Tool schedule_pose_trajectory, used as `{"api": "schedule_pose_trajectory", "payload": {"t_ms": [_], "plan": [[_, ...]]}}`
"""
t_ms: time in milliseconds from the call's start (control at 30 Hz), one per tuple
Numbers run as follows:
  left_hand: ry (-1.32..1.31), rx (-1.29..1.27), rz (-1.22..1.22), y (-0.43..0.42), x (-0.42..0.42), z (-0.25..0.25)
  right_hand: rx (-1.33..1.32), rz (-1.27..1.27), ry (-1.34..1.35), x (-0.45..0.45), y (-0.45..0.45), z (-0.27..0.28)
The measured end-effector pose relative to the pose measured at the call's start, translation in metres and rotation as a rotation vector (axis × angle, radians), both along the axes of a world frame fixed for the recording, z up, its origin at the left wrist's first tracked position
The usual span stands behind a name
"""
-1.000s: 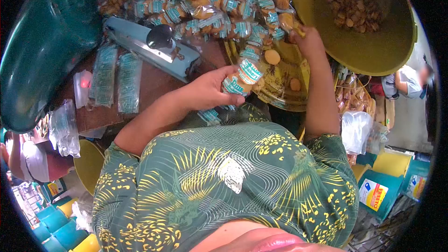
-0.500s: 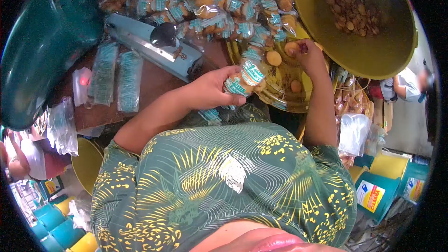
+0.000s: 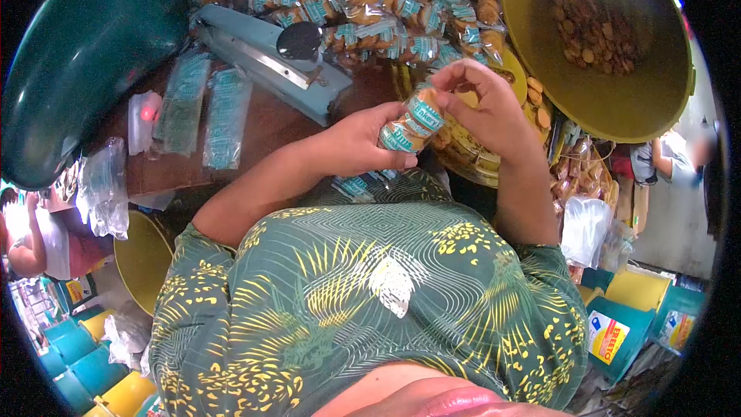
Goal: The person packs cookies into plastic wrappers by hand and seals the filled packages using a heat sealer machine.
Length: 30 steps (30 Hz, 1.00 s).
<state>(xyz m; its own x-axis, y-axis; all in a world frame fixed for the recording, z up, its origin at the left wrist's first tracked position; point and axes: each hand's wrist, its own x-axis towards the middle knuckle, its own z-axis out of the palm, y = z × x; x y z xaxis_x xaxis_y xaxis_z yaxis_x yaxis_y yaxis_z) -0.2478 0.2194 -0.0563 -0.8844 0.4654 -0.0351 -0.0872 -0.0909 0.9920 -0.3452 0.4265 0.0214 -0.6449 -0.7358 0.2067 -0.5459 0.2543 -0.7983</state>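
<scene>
The right hand (image 3: 486, 106) has swung from the tray (image 3: 475, 162) to the far end of the bag (image 3: 419, 125), which the left hand (image 3: 363, 139) grasps just left of the tray, so filling seems underway, though I can't tell what the right pinches.

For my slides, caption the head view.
Left hand holds a clear, teal-printed, tubular plastic packet; right hand at its top.
</scene>
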Motion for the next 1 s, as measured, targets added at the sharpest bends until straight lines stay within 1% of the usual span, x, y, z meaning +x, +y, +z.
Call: {"api": "schedule_pose_trajectory", "payload": {"t_ms": [100, 200, 333, 400, 500, 533, 600, 633, 700, 733, 800, 833, 900, 933, 1000], "plan": [[0.001, -0.049, 0.062, -0.006, 0.002, 0.011, -0.042, -0.004, 0.159, 0.006, -0.009, 0.000], [0.033, -0.003, 0.110, -0.008, 0.002, 0.003, -0.026, -0.023, 0.251, 0.014, -0.017, 0.002], [0.110, -0.096, 0.184, -0.009, 0.007, 0.014, 0.048, -0.048, 0.408, 0.027, -0.027, 0.008], [0.129, -0.174, 0.209, -0.012, 0.010, 0.023, -0.025, -0.055, 0.488, 0.031, -0.035, 0.003], [0.322, -0.252, 0.322, -0.014, 0.010, 0.015, -0.077, -0.055, 0.555, 0.034, -0.042, 0.000], [0.309, -0.254, 0.319, -0.015, 0.012, 0.015, -0.086, -0.053, 0.568, 0.034, -0.043, 0.000], [0.284, -0.258, 0.312, -0.017, 0.016, 0.021, -0.086, -0.057, 0.531, 0.035, -0.046, 0.001], [0.219, -0.153, 0.279, -0.017, 0.015, 0.014, -0.086, -0.059, 0.514, 0.035, -0.047, 0.001], [0.090, 0.059, 0.208, -0.016, 0.011, -0.003, -0.050, -0.138, 0.330, 0.036, -0.044, 0.004], [0.075, 0.044, 0.172, -0.020, 0.012, -0.009, -0.031, -0.176, 0.240, 0.038, -0.043, 0.007], [0.045, 0.012, 0.097, -0.028, 0.015, 0.000, -0.038, -0.204, 0.131, 0.034, -0.039, 0.005], [0.051, 0.042, 0.096, -0.031, 0.017, 0.005, -0.041, -0.216, 0.076, 0.033, -0.039, 0.005], [0.064, 0.101, 0.099, -0.035, 0.021, 0.013, -0.176, -0.205, 0.219, 0.032, -0.040, 0.008], [0.146, 0.060, 0.120, -0.040, 0.023, 0.011, -0.243, -0.186, 0.291, 0.032, -0.046, 0.010], [0.303, -0.033, 0.143, -0.047, 0.021, 0.003, -0.126, -0.078, 0.327, 0.037, -0.060, 0.021]]}}
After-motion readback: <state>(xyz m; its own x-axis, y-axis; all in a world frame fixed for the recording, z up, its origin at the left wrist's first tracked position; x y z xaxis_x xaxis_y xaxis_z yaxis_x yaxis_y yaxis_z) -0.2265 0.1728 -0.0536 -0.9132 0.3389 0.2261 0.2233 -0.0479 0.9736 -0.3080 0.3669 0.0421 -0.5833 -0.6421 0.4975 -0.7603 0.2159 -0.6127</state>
